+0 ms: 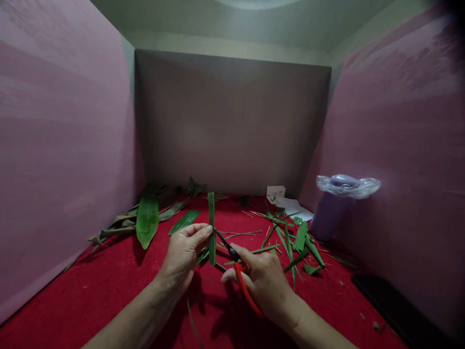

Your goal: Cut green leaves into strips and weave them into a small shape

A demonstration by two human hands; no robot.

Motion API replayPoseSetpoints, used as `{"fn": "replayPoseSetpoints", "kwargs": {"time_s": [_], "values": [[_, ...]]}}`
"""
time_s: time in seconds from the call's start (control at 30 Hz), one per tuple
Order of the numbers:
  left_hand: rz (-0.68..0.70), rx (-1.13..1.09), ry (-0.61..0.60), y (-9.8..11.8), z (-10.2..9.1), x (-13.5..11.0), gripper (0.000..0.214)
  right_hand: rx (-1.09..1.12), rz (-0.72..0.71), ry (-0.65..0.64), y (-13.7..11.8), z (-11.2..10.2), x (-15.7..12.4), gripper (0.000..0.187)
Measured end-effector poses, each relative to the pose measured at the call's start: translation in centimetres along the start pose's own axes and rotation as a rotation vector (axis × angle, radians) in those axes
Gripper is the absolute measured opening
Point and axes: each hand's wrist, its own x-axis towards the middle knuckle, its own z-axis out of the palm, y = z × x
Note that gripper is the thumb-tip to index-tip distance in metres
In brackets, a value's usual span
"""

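Observation:
My left hand (185, 252) pinches a narrow green leaf strip (211, 213) and holds it upright above the red cloth (109, 286). My right hand (263, 281) grips red-handled scissors (240, 271). Their dark blades (223, 241) point up and left and meet the strip at about its middle. The two hands are close together at the centre front.
Large green and dried leaves (147, 218) lie at the back left. Cut green strips (286, 237) are scattered right of centre. A purple cylinder (329, 213) capped with clear plastic stands at the right, white paper (286, 201) behind it. Pink walls enclose three sides. A dark flat object (395, 310) lies front right.

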Motion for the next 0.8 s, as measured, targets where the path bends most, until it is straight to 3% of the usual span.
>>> {"fn": "replayPoseSetpoints", "kwargs": {"time_s": [0.8], "values": [[0.001,-0.024,-0.019,0.16,0.02,-0.02,0.018,0.245,0.059,-0.068,-0.63,-0.25,-0.17,0.016]]}}
